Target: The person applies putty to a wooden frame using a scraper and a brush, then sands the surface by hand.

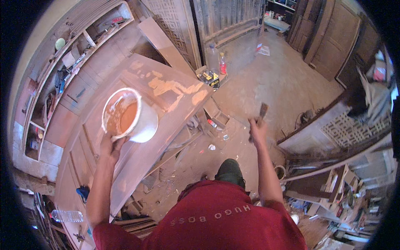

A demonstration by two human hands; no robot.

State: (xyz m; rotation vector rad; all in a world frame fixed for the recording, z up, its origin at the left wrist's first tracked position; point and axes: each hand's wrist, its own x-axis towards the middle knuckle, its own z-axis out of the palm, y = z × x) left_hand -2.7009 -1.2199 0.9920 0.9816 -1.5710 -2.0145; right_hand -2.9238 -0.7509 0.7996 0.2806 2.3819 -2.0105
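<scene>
My left hand (111, 147) grips the near rim of a white plastic bucket (145, 122), which is tilted so its mouth faces me. Inside is an orange-brown paste or liquid (128, 118), smeared up the wall. Below the bucket lies a large wooden door panel (175, 118) with raised mouldings. Orange patches (164, 87) mark its far end. Off to the right, over the floor, my right hand (258, 129) is closed around a flat brush (264, 110), its dark end pointing away from me. The brush touches nothing but the hand.
Wall shelves (62, 78) with tools and clutter run along the left. A plastic bottle (212, 57), a red-labelled bottle (222, 64) and a black-and-yellow box (208, 78) stand beyond the panel's corner. Scraps litter the floor (250, 84). A carved lattice panel (347, 125) leans at right.
</scene>
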